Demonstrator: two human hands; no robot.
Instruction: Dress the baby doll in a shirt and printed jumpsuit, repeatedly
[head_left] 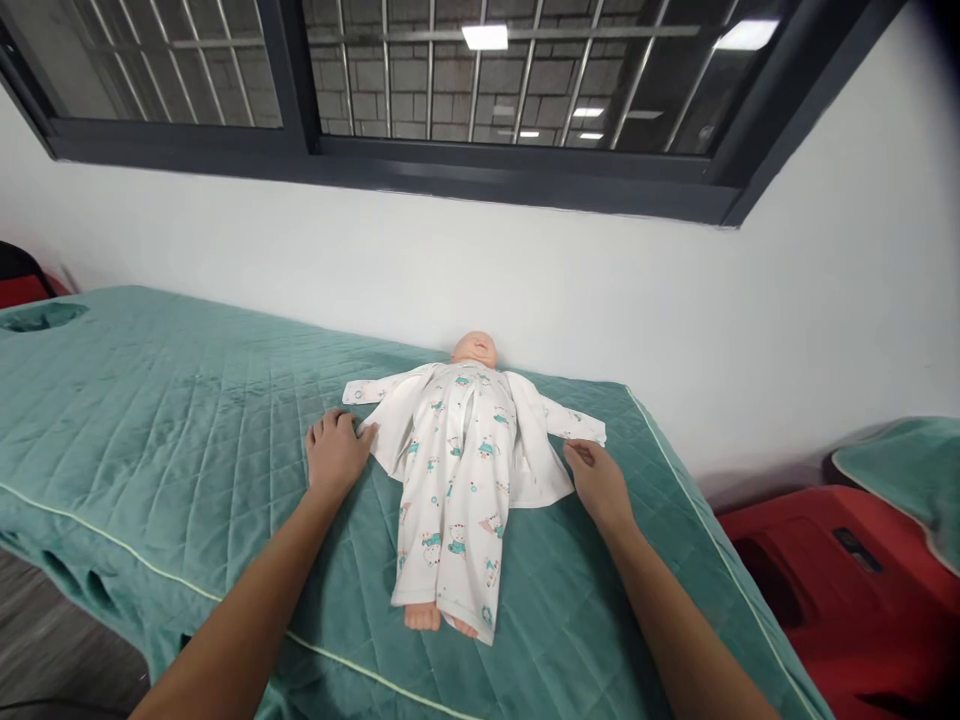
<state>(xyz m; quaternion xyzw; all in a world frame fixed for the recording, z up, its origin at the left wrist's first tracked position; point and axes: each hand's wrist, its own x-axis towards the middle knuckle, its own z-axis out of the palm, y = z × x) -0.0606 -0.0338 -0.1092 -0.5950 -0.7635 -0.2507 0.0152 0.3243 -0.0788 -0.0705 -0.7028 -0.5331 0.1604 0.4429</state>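
Observation:
A baby doll (474,350) lies on its back on a green quilted bed (187,420), head toward the wall. It wears white printed clothes (454,480); the open top is spread out flat to both sides. My left hand (335,452) rests on the bed with fingers curled at the left flap's edge. My right hand (598,480) lies beside the right flap, its fingertips pinching or touching the cloth edge. The doll's bare feet (435,620) stick out at the bottom.
A white wall with a dark-framed window (480,110) stands right behind the bed. A red object (825,580) sits on the floor to the right, with another green cover (907,480) beyond it. The bed's near edge drops off at the lower left.

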